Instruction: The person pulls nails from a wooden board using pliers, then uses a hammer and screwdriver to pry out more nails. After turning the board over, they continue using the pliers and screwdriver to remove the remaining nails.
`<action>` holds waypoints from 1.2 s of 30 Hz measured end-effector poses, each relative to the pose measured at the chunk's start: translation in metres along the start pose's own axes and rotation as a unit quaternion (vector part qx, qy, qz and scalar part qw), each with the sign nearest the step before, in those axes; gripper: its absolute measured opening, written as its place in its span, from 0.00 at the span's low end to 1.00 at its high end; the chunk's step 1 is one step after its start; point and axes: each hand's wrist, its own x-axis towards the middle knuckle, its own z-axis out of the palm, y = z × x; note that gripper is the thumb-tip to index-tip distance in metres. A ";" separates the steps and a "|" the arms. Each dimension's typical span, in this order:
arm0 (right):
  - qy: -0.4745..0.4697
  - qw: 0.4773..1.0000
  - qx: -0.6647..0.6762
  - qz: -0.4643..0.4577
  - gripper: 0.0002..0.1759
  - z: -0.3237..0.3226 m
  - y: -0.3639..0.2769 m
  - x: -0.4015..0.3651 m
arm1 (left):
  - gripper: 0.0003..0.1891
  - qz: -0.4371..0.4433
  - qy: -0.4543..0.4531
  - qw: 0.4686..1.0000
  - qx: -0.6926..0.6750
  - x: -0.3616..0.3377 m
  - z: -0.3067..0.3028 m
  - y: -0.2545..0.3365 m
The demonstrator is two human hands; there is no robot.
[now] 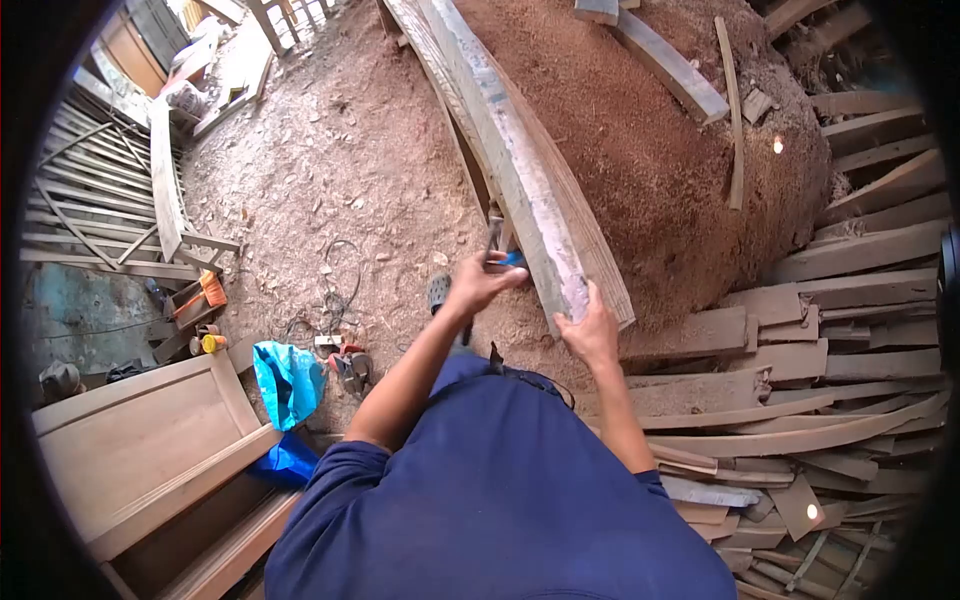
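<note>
A long wooden beam [525,180] with a pale pinkish strip along its top face runs from the top centre down towards me. At its near end my right hand [592,332] grips the wood, thumb on one side and fingers over the other. My left hand [480,284] is just left of the beam, fingers curled around a dark metal bar [494,232] that rises beside the wood. Close to those fingertips shows a small blue part [512,259], partly hidden by the beam. Under the beam lies a wider grained board [585,230].
Wood shavings [330,190] cover the floor. Stacked planks [800,340] fill the right side. A panelled wooden door [150,440] and a turquoise bag [287,380] stand at lower left. A power tool [351,370] with a cord lies nearby. Loose timber [680,75] rests at upper right.
</note>
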 end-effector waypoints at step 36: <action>-0.031 0.992 0.100 0.070 0.51 -0.012 0.136 -0.077 | 0.26 -0.131 0.157 0.966 0.156 -0.075 -0.158 -0.106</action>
